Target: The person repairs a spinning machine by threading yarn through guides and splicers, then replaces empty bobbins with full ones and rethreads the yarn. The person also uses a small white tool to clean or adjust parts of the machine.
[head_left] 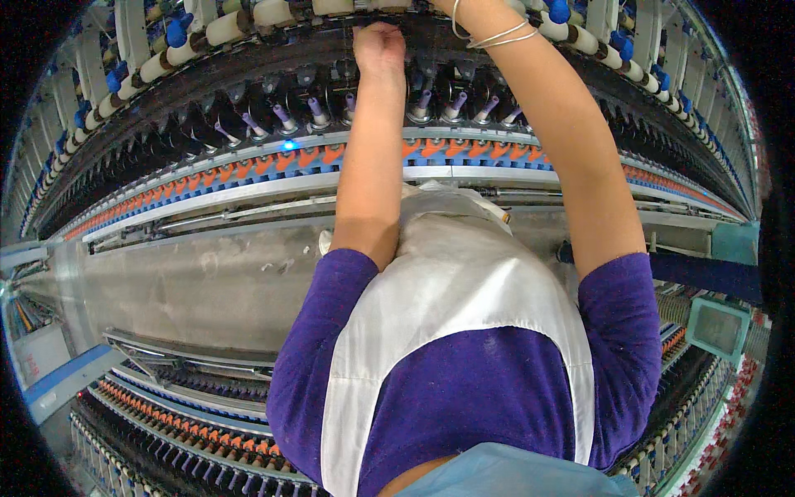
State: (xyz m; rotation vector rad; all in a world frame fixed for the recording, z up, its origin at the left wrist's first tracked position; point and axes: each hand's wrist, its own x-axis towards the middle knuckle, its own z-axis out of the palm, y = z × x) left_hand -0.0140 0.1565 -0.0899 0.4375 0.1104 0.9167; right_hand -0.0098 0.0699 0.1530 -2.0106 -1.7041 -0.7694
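My left hand [380, 48] is raised to the dark drafting area of a spinning frame, just below the row of pale rollers [224, 30]. Its fingers are curled together; whatever they pinch is too small or hidden to make out. My right arm [551, 91], with thin bangles [503, 37] at the wrist, reaches up past the upper edge, so that hand is cut off from view. Beneath my hands runs a row of spindles with purple-topped bobbins [455, 106]. Orange pieces on a blue strip [431, 149] line the rail below them.
Blue knobs [176, 33] hang along the rollers. A blue light [289, 146] glows on the rail. Behind me, across the grey aisle floor [182, 286], stands another spinning frame [199, 431]. A pale green box-shaped part [719, 326] is at the right.
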